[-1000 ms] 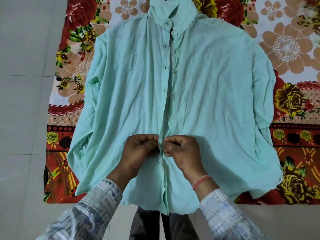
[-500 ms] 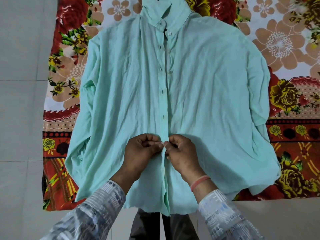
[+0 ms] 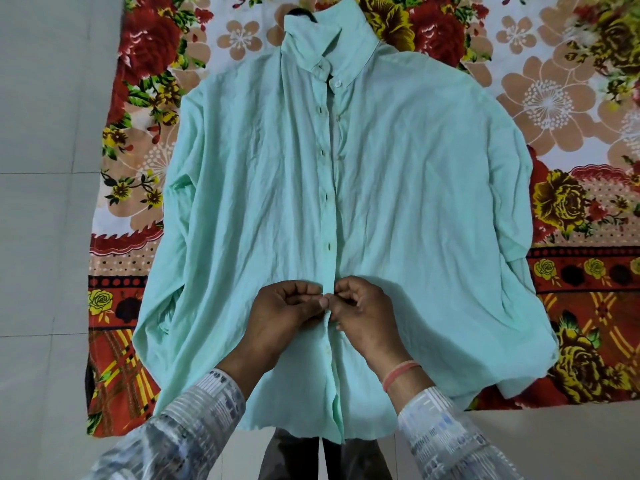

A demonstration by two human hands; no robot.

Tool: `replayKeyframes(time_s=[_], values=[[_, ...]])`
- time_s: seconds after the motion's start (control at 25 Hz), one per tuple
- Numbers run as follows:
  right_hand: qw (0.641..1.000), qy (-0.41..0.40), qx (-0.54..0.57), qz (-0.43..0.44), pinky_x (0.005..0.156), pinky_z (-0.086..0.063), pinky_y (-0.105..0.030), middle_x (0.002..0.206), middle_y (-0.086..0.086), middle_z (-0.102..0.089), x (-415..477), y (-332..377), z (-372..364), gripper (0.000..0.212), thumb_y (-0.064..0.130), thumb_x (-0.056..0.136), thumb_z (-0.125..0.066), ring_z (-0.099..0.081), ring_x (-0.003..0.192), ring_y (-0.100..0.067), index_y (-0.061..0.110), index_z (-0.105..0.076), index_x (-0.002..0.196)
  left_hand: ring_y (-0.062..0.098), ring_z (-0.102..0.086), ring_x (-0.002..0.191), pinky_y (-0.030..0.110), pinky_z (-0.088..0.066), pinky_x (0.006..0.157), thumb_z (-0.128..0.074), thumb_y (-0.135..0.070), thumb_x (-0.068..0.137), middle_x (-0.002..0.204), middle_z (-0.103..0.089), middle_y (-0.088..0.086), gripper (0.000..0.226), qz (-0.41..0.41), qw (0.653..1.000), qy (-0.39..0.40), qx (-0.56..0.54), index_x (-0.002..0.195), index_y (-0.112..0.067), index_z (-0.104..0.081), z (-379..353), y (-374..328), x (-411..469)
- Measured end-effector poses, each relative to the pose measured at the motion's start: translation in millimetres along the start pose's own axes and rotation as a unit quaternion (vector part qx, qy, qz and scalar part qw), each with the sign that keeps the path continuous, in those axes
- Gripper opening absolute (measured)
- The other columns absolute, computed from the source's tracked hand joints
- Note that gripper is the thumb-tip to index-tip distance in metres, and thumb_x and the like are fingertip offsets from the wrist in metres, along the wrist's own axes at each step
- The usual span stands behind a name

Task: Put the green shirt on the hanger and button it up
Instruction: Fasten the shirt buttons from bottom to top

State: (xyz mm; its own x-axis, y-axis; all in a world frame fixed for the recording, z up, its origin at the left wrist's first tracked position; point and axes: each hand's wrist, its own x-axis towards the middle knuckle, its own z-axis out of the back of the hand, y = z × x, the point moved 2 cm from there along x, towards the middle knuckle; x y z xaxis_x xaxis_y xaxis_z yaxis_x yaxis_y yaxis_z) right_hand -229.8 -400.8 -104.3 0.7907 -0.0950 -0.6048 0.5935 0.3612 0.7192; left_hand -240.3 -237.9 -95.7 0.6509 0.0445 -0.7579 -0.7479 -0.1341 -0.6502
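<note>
The green shirt (image 3: pixel 398 188) lies flat, front up, collar away from me, on a floral cloth. Several buttons down its placket are fastened. A dark bit of the hanger (image 3: pixel 300 12) peeks out behind the collar; the rest is hidden inside the shirt. My left hand (image 3: pixel 282 315) and my right hand (image 3: pixel 363 311) meet at the placket low on the shirt, fingertips pinching the two front edges together. The button between them is covered by my fingers.
The red and yellow floral cloth (image 3: pixel 588 306) covers the floor under the shirt. Pale floor tiles (image 3: pixel 45 237) lie to the left and along the near edge. My dark trousers (image 3: pixel 298 455) show below the hem.
The view has tilted so the collar and a bit of hanger show. My hands stay pinched at the same low placket spot, with small finger movements.
</note>
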Motion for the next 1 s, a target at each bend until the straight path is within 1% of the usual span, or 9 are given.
replayKeyframes(time_s=[0.08,0.16,0.24,0.32,0.36,0.44,0.56,0.72,1.0], values=[[1.000,-0.003,0.010,0.008,0.075,-0.065,-0.050,0.071,-0.002,-0.077,0,6,5,0.005,0.029,0.089,-0.077,-0.076,0.068,-0.020,0.025,-0.078,0.086,0.023,-0.075,0.071,0.042,-0.066,0.077,-0.090,-0.019,0.086,0.081,-0.080,0.015,0.017,-0.029,0.996,-0.048,0.064,0.091,-0.007,-0.079,4,-9,1],[0.999,-0.023,0.002,0.041,0.081,-0.065,-0.045,0.076,0.002,-0.080,5,14,9,0.015,0.019,0.094,-0.068,-0.077,0.072,-0.015,0.026,-0.082,0.092,0.020,-0.072,0.062,0.040,-0.065,0.069,-0.091,-0.026,0.084,0.075,-0.078,0.010,0.018,-0.081,0.985,-0.108,0.111,0.085,-0.014,-0.077,5,-22,7],[0.991,-0.041,-0.059,0.109,0.085,-0.062,-0.035,0.090,0.006,-0.081,15,21,11,0.024,0.012,0.092,-0.061,-0.076,0.083,-0.012,0.022,-0.082,0.099,0.013,-0.073,0.067,0.030,-0.063,0.071,-0.092,-0.028,0.082,0.077,-0.077,0.001,0.020,-0.126,0.978,-0.121,0.115,0.089,-0.020,-0.075,-5,-34,16],[0.972,-0.027,-0.146,0.180,0.078,-0.055,-0.031,0.087,-0.002,-0.073,22,26,5,0.022,0.006,0.085,-0.057,-0.069,0.083,-0.019,0.012,-0.077,0.093,0.001,-0.073,0.078,0.016,-0.057,0.074,-0.092,-0.034,0.081,0.087,-0.077,-0.009,0.027,-0.137,0.971,-0.129,0.149,0.097,-0.024,-0.074,-17,-45,25],[0.968,-0.013,-0.169,0.187,0.077,-0.054,-0.032,0.084,-0.004,-0.072,24,27,2,0.020,0.003,0.084,-0.058,-0.067,0.081,-0.021,0.010,-0.076,0.091,0.001,-0.073,0.084,0.018,-0.058,0.078,-0.092,-0.035,0.080,0.090,-0.077,-0.011,0.029,-0.129,0.968,-0.137,0.164,0.100,-0.025,-0.074,-20,-48,31],[0.978,-0.008,-0.151,0.141,0.080,-0.059,-0.030,0.086,0.001,-0.078,29,29,3,0.020,0.004,0.087,-0.066,-0.073,0.082,-0.015,0.016,-0.081,0.094,0.010,-0.076,0.089,0.035,-0.063,0.088,-0.090,-0.028,0.080,0.091,-0.079,-0.009,0.025,-0.106,0.968,-0.145,0.177,0.100,-0.026,-0.076,-17,-48,45],[0.990,-0.082,-0.070,0.089,0.077,-0.062,-0.030,0.083,0.005,-0.080,39,35,13,0.008,0.013,0.087,-0.077,-0.075,0.075,-0.011,0.020,-0.079,0.090,0.026,-0.080,0.088,0.051,-0.066,0.088,-0.089,-0.016,0.077,0.089,-0.080,-0.001,0.021,-0.063,0.986,-0.112,0.105,0.093,-0.023,-0.078,-8,-45,55],[0.982,-0.086,-0.104,0.133,0.084,-0.061,-0.027,0.089,0.001,-0.083,52,54,7,0.010,0.019,0.088,-0.080,-0.077,0.083,-0.011,0.014,-0.083,0.097,0.024,-0.075,0.084,0.040,-0.066,0.080,-0.088,0.002,0.081,0.091,-0.071,0.005,0.027,-0.044,0.996,-0.075,0.023,0.100,-0.014,-0.076,-3,-46,59],[0.990,-0.051,-0.104,0.085,0.080,-0.064,-0.030,0.082,0.003,-0.082,65,59,-1,0.010,0.011,0.084,-0.076,-0.077,0.077,-0.008,0.015,-0.084,0.087,0.021,-0.079,0.087,0.037,-0.067,0.078,-0.091,-0.004,0.077,0.093,-0.078,0.005,0.031,-0.042,0.993,-0.084,0.069,0.102,-0.018,-0.079,-2,-41,66]])
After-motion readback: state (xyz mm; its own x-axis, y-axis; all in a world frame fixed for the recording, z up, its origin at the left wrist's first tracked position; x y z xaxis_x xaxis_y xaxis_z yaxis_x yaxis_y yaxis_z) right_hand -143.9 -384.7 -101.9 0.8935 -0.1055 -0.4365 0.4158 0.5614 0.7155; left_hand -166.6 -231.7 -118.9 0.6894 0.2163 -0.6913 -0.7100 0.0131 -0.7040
